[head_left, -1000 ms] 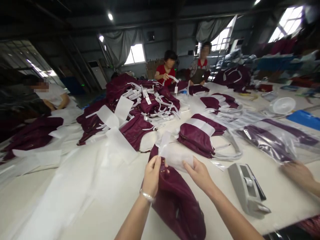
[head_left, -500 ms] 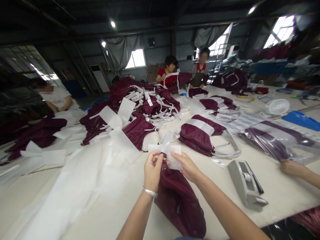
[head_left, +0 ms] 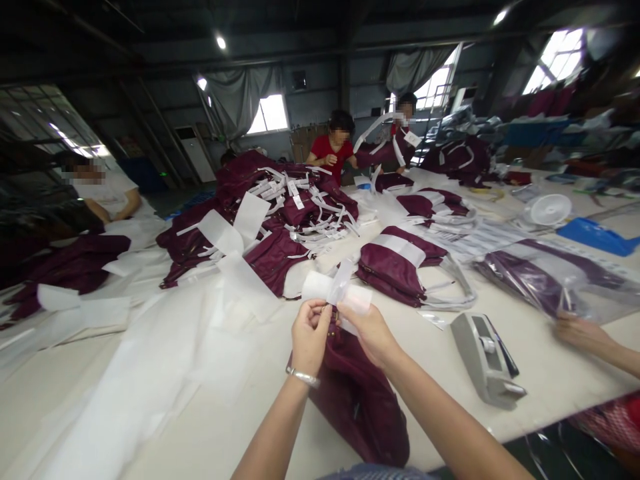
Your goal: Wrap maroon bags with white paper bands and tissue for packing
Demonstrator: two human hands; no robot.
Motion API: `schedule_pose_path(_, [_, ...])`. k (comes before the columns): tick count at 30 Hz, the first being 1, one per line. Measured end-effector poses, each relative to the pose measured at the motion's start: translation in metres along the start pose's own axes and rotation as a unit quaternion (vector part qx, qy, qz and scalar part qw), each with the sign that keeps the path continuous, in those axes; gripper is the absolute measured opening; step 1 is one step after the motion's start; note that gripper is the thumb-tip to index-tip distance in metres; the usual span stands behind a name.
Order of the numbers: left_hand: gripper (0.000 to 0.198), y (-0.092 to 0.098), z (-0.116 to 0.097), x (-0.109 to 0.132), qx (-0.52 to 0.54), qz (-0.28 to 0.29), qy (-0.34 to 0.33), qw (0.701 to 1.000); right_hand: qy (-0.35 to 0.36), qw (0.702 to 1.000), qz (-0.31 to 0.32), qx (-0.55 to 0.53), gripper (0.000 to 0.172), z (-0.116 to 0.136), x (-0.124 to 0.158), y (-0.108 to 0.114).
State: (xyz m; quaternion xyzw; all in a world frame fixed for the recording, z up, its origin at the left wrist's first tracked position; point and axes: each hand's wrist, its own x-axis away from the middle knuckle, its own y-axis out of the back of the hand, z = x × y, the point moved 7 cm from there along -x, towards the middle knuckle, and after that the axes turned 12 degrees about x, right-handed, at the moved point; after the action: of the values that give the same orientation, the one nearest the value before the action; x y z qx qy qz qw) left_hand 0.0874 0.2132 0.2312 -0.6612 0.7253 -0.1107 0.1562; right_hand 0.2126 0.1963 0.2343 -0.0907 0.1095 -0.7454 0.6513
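A maroon bag (head_left: 367, 400) lies on the table in front of me, its narrow top end with small brass-coloured fittings raised between my hands. My left hand (head_left: 309, 337), with a silver bracelet at the wrist, is closed in a pinch at that end. My right hand (head_left: 369, 330) is closed on a thin white wrapping sheet (head_left: 357, 298) beside the same fittings. The sheet sticks out to both sides, and a translucent strip (head_left: 340, 280) stands up at its middle. My fingers partly hide the strap end.
A grey tape dispenser (head_left: 483, 360) stands to the right. Beyond are a wrapped maroon bag (head_left: 395, 263), a bag in clear plastic (head_left: 540, 277) held by another person's hand (head_left: 585, 333), and a maroon bag pile (head_left: 250, 180). White sheets (head_left: 135, 373) cover the left side.
The white sheet has shifted and curled a little at my fingertips; both hands stay at the strap end. Across the table, a person in red has moved a maroon bag to the right.
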Motion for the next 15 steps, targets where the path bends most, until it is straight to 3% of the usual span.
schedule_pose_path(6, [0.03,0.002,-0.003,0.003,-0.055,-0.018,-0.028,0.998,0.023,0.996,-0.004,0.084,0.029,0.001,-0.003,0.002])
schedule_pose_path(9, [0.026,0.007,-0.018,0.004,-0.175,-0.022,-0.099,0.979,0.03,0.997,-0.022,0.063,0.034,0.001,-0.003,0.006])
schedule_pose_path(12, [0.037,0.026,-0.042,-0.001,-0.24,-0.097,-0.178,0.949,0.025,0.999,-0.011,0.044,0.037,0.001,-0.002,0.007])
schedule_pose_path(14, [0.053,0.038,-0.046,-0.012,-0.187,-0.106,-0.138,0.967,0.017,0.999,0.008,0.039,0.039,0.002,-0.001,0.006])
schedule_pose_path(15, [0.057,0.038,-0.04,-0.019,-0.137,-0.068,-0.073,0.985,0.014,0.999,0.019,0.039,0.04,0.003,-0.002,0.005])
